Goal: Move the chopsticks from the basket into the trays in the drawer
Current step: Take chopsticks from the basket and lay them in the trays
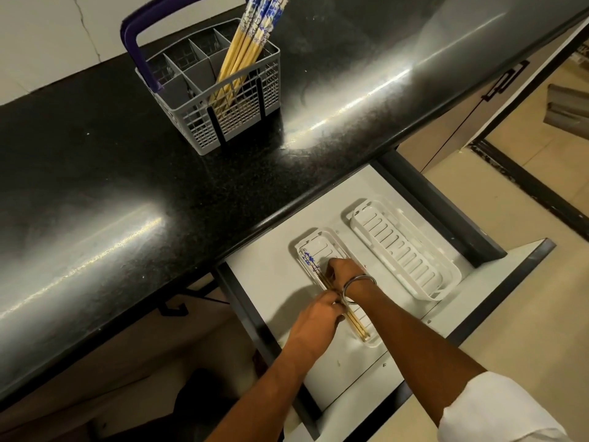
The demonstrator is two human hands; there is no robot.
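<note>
1. We see both hands down in the open drawer (271, 282), over the tray (371, 341) nearer its left side. The left hand (317, 317) and right hand (342, 271) meet on a few chopsticks (358, 328) lying lengthwise in that tray.
2. The left fingers (334, 309) curl onto the sticks about mid-length, touching them. The right fingers are bent down onto the sticks nearer their blue-patterned ends. Both pairs are narrow and on the sticks, pressing or holding. We cannot tell which, nor whether any stick is lifted off the tray floor.
3. We judge this as a settling step — the sticks are being lined up along the tray, not carried.
4. Done so far: one small batch is in the drawer, its plain tips toward the drawer's front edge.
5. Left to do: a good bundle of sticks (251, 39) stands tilted in a right-hand compartment of the basket (223, 126), which sits toward the back of the desk (95, 186), well apart from the drawer.
6. The second tray (408, 247), by the drawer's right wall, holds nothing — so most of the task is ahead.
</note>
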